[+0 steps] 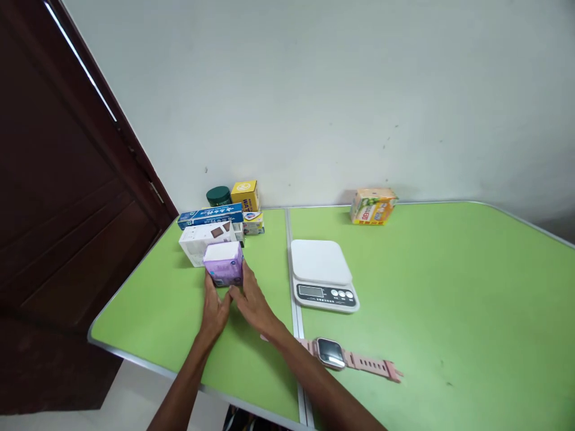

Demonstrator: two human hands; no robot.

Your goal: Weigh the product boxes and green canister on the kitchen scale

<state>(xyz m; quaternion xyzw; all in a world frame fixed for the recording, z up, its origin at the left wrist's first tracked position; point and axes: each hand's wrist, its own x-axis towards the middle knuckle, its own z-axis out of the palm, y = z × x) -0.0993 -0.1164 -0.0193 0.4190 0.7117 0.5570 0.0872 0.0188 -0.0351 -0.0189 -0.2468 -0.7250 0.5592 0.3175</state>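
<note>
A purple pack with a white top (223, 264) is gripped between my two hands; its exact kind is too small to read. My left hand (214, 311) holds its left side and lower edge. Around its right side are the fingers of my right hand (252, 299), and the two thumbs come close together in front. Directly behind the pack is a white box (197, 240) with dark squares printed on it. To the right of my hands lies a white kitchen scale (321, 266) with nothing on its platform. A pink-strapped smartwatch (330, 352) lies partly behind my right forearm.
Behind the white box are a long blue box (211, 214), a green-lidded jar (218, 195), a yellow box (245, 194) and a small yellow-and-white box (254, 223). An orange-and-yellow pack (372, 206) stands by the wall. A metal seam (290, 251) crosses the green table (449, 287).
</note>
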